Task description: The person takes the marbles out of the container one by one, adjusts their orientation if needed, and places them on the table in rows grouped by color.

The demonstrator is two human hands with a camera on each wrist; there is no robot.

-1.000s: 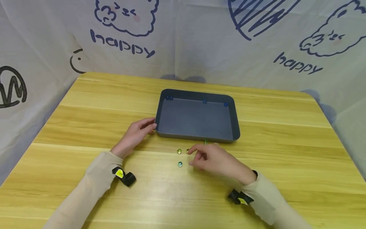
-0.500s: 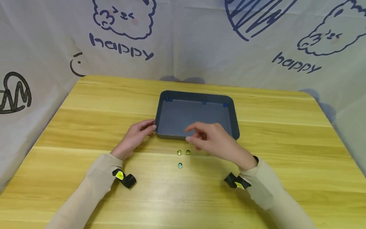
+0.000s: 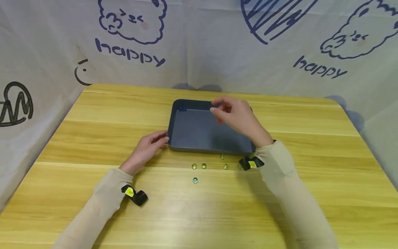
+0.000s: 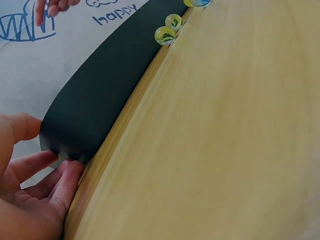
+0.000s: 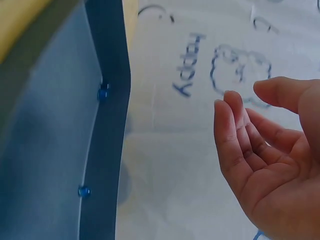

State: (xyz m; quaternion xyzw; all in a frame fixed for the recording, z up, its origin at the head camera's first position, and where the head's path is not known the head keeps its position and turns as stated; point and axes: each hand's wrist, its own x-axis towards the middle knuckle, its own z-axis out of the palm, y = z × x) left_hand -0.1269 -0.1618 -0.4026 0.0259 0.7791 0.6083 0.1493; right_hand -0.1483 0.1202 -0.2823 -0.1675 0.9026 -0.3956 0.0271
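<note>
A dark grey rectangular tray (image 3: pixel 199 133) lies on the table, with blue marbles (image 3: pixel 182 109) along its back wall; two spots of them also show in the right wrist view. My left hand (image 3: pixel 148 147) touches the tray's left wall by the near corner, its fingers lightly bent. Above the tray's back right part hovers my right hand (image 3: pixel 237 116). In the right wrist view its thumb and fingertips are apart, with nothing between them. In front of the tray lie several yellow-green marbles (image 3: pixel 204 166) and a teal marble (image 3: pixel 195 180).
The wooden table (image 3: pixel 93 138) extends around the tray on all sides. A white cloth (image 3: pixel 214 52) with blue drawings hangs behind its back edge. One yellow-green marble (image 3: pixel 222 156) sits right by the tray's front wall.
My right hand has moved forward from beside the marbles, across the tray's front wall, to above its back part. The left hand stays at the tray's wall.
</note>
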